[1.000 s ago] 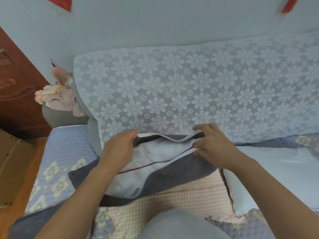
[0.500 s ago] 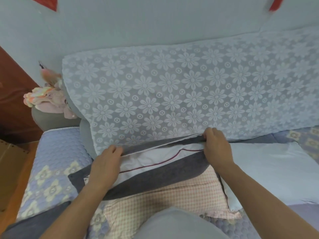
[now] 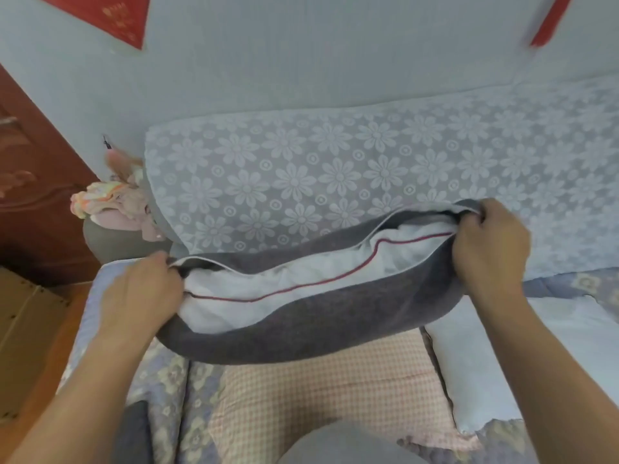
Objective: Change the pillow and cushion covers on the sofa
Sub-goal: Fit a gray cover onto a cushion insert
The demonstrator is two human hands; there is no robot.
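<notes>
I hold the grey cover (image 3: 301,326) at both ends of its open mouth, and it hangs lifted in front of the sofa back (image 3: 335,182) with the white flower lace. My left hand (image 3: 140,293) pinches the left corner of the opening, with fingers curled around the edge of the cloth. My right hand (image 3: 489,246) grips the right corner, higher than the left one, and its fingers are folded over the rim so the fabric bunches there. Between my two hands the mouth of the cover is stretched wide. Inside it lies the white pillow (image 3: 268,296) with a thin red piping line along its length; most of its upper side shows, and the lower part sits in the grey cover.

Under the grey cover, on the seat, a pink checked pillow (image 3: 328,396) lies flat. To the right of the grey cover a plain white pillow (image 3: 502,363) rests on the seat, partly behind my right forearm. To the left of the grey cover, on the grey armrest (image 3: 117,242), there is a heap of pink and pale cloth (image 3: 114,202). The seat has a bluish quilted mat (image 3: 160,380) with flowers.
</notes>
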